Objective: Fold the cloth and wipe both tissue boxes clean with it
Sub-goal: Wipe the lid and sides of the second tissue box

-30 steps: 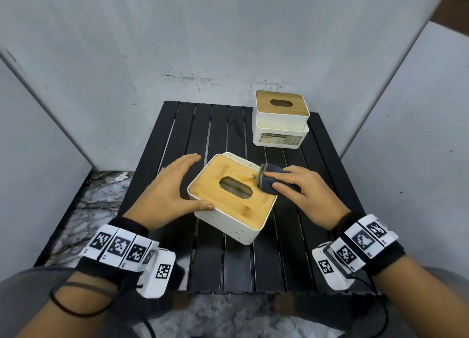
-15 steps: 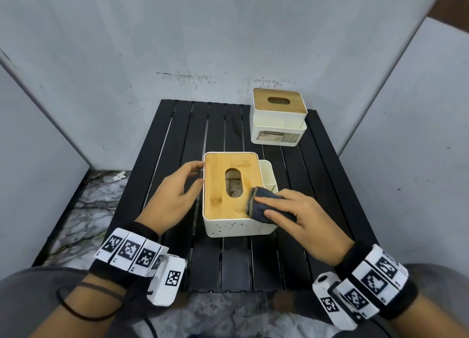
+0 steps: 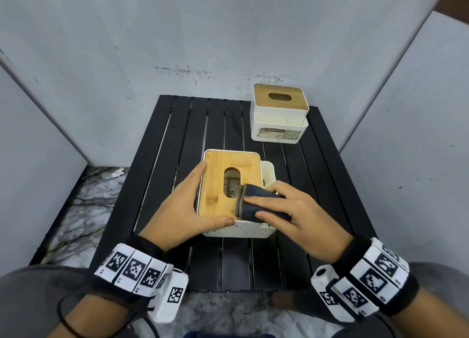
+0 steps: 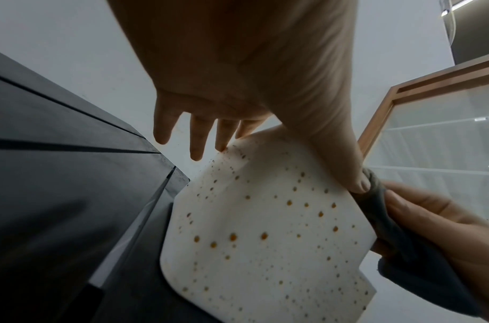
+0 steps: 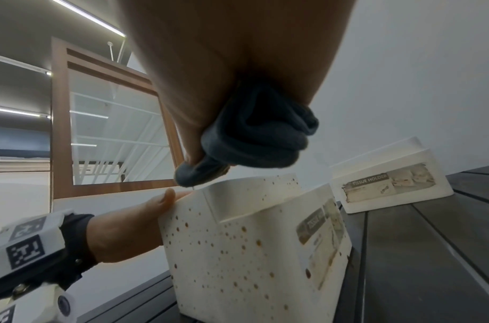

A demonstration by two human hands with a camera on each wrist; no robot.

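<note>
1. Head view: The near white plastic tissue box with a bamboo lid (image 3: 229, 183) sits centre frame on the black slatted table (image 3: 162, 165). The left hand (image 3: 181, 208) braces it from the left w/ fingers straight along the side wall and thumb laid across the front edge. The right hand (image 3: 297, 216) presses the folded dark grey cloth (image 3: 253, 203) flat on the lid's lower-right corner, fingers extended on top, thumb at the cloth's near edge. The second white tissue box with a bamboo lid (image 3: 279, 112) stands upper right, well apart, untouched.

2. Left wrist view: Fingers (image 4: 196, 139) are spread, tips by the box's far corner; the thumb tip touches the cloth at right of frame. The box's front wall, centre frame, is covered in brown specks.

3. Right wrist view: The cloth (image 5: 254, 135) is bunched under the palm, above the box rim. Whether the fingers curl round it I cannot tell here. The specked wall and a worn label fill the lower frame.

4. Risks, as I judge them:
- The lid wipe looks underway, but the side specks and 2nd box are still to do.
- The bunched cloth may unfold or snag in the lid slot.
- A hard push could slide the box, since the left hand is only a flat brace w/o a grip.
</note>
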